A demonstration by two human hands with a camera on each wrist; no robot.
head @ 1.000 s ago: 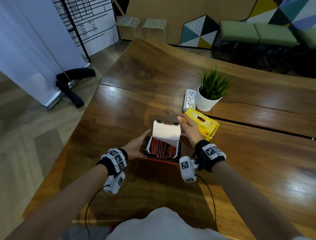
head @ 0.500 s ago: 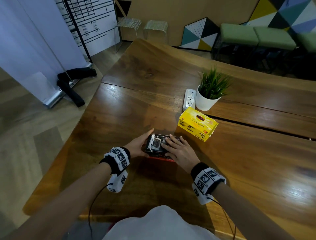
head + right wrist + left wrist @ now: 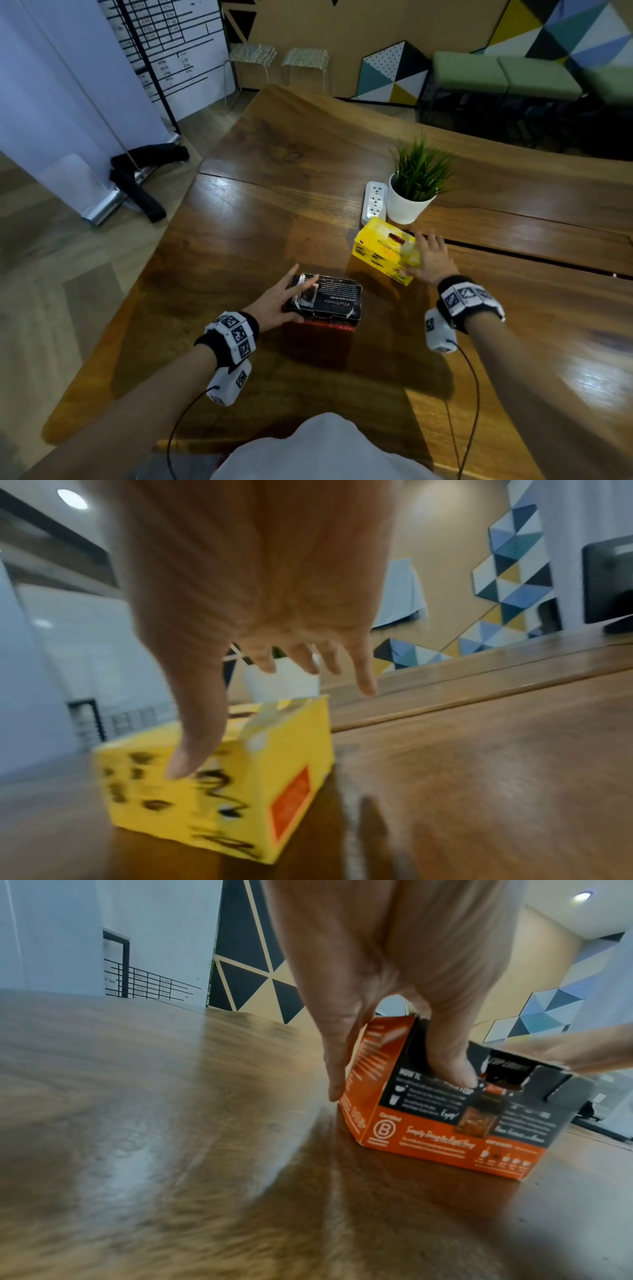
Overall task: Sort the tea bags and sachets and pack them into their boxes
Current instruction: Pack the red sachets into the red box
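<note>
1. Yellow box (image 3: pixel 385 251) has "YELLOW LABEL" on its top; it lies on the table (image 3: pixel 239 222), just in front of the white plant pot (image 3: pixel 407 205) and the power strip (image 3: pixel 375 202). Long axis runs from near-right to far-left.
2. Black and orange box (image 3: pixel 325 301), lid closed, shows "Certified B" and "HOW TO" on its side; long axis goes left-right, near the table's front.
3. Left hand (image 3: pixel 277 303): fingers straight and apart, over the box's left end, thumb pressing on its near side.
4. Right hand (image 3: pixel 431 260): fingers spread wide, over the yellow box's right end; contact blurred, cannot tell.
</note>
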